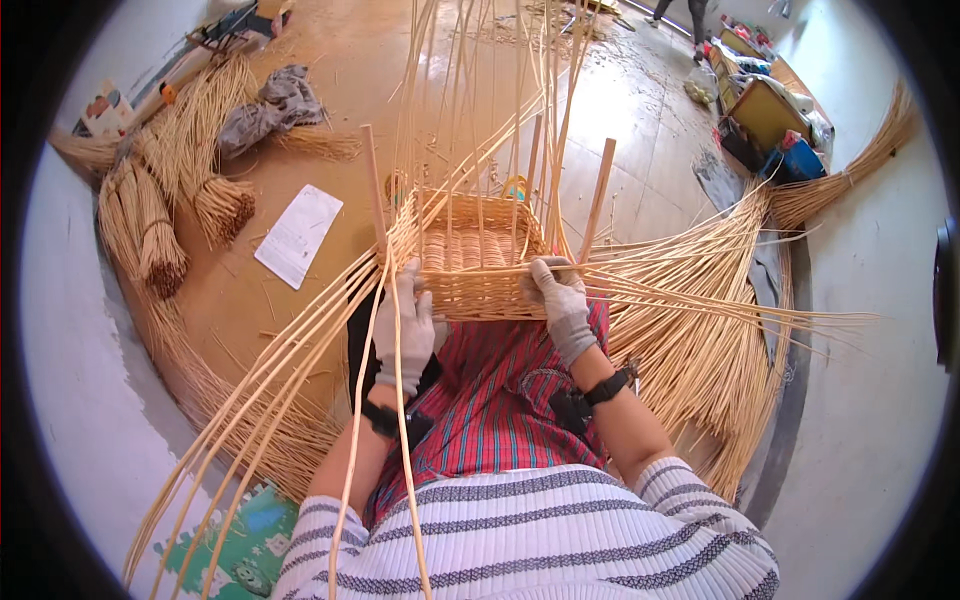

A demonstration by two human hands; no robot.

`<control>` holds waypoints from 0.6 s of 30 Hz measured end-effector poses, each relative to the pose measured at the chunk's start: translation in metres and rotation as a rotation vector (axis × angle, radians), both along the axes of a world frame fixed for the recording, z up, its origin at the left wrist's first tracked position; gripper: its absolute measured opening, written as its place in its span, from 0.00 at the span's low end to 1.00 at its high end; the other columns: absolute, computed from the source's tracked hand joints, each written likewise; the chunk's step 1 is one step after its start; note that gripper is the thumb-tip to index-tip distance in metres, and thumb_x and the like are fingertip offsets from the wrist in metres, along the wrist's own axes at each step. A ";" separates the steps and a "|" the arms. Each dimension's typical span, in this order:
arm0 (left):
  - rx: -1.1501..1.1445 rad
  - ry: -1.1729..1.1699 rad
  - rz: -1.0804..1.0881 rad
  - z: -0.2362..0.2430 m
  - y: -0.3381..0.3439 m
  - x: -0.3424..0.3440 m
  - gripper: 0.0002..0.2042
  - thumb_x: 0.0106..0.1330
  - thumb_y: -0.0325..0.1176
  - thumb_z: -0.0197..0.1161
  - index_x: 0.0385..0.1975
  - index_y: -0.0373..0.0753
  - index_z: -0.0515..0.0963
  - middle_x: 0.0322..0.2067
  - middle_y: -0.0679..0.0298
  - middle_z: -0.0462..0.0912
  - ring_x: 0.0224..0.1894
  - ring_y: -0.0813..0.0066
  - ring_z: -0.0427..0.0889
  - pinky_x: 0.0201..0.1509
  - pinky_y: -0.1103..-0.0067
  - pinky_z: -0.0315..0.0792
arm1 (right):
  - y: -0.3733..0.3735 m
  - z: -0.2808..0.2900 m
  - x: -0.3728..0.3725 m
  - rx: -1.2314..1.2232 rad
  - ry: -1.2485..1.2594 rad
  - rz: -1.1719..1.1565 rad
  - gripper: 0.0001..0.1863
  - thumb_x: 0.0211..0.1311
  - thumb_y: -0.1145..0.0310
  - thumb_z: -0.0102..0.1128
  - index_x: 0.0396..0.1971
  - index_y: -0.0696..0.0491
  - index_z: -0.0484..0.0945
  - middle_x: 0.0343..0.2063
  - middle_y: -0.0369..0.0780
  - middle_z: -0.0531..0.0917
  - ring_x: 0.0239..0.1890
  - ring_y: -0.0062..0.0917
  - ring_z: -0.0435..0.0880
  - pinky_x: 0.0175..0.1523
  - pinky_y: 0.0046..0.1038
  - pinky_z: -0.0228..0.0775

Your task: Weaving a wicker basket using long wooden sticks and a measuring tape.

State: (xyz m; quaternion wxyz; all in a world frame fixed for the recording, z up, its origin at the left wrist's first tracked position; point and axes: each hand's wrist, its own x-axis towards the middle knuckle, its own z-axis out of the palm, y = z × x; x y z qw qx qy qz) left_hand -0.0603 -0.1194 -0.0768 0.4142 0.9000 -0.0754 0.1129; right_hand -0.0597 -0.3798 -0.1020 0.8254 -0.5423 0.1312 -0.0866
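Note:
A half-woven rectangular wicker basket (480,296) rests at my lap, its near wall facing me. Long thin uprights rise from its walls, and thicker wooden stakes (597,200) stand at its corners. My left hand (405,325), in a pale glove, is closed on the basket's near left corner, where a bundle of long willow rods (300,335) fans out toward the lower left. At the near right corner my gloved right hand (560,305) has its fingers curled over the rim and the rods along it. More rods stick out to the right beyond that hand.
A big spread of loose willow rods (690,370) lies at my right. Tied rod bundles (160,240) and a grey cloth (275,108) lie at the left, near a white paper sheet (299,236). Boxes and bags (765,115) line the right wall. Another person's legs (697,20) show far off.

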 end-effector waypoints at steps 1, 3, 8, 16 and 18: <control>0.092 -0.064 0.033 0.007 -0.003 -0.001 0.29 0.74 0.34 0.64 0.73 0.39 0.65 0.50 0.49 0.86 0.42 0.58 0.90 0.47 0.67 0.83 | 0.001 0.002 0.000 -0.009 0.013 -0.008 0.07 0.73 0.66 0.69 0.42 0.52 0.83 0.35 0.36 0.88 0.33 0.21 0.88 0.38 0.25 0.84; 0.223 -0.018 0.102 0.016 -0.007 0.009 0.28 0.78 0.40 0.61 0.73 0.37 0.65 0.50 0.49 0.85 0.37 0.60 0.89 0.43 0.70 0.83 | 0.009 0.006 -0.005 -0.057 -0.007 -0.004 0.07 0.73 0.66 0.69 0.42 0.53 0.82 0.34 0.37 0.88 0.34 0.21 0.88 0.39 0.25 0.84; -0.572 0.679 -0.151 0.002 0.004 0.053 0.14 0.81 0.46 0.56 0.52 0.42 0.75 0.32 0.65 0.82 0.17 0.78 0.81 0.20 0.79 0.78 | 0.019 0.016 -0.007 -0.172 -0.077 -0.032 0.06 0.73 0.69 0.67 0.42 0.54 0.80 0.35 0.38 0.88 0.35 0.23 0.88 0.41 0.27 0.85; -0.549 0.399 -0.028 -0.019 -0.016 0.045 0.10 0.78 0.36 0.62 0.34 0.39 0.74 0.20 0.70 0.71 0.18 0.81 0.70 0.20 0.76 0.67 | 0.093 0.096 0.084 -1.257 -0.634 -0.002 0.16 0.68 0.74 0.64 0.55 0.48 0.82 0.48 0.52 0.87 0.50 0.49 0.87 0.55 0.32 0.81; -0.575 0.395 0.035 -0.014 -0.020 0.044 0.11 0.77 0.36 0.62 0.33 0.38 0.75 0.21 0.70 0.70 0.20 0.81 0.70 0.22 0.76 0.67 | 0.114 0.108 0.120 -1.411 -0.642 -0.191 0.16 0.65 0.71 0.66 0.52 0.47 0.84 0.55 0.54 0.83 0.55 0.50 0.85 0.58 0.34 0.79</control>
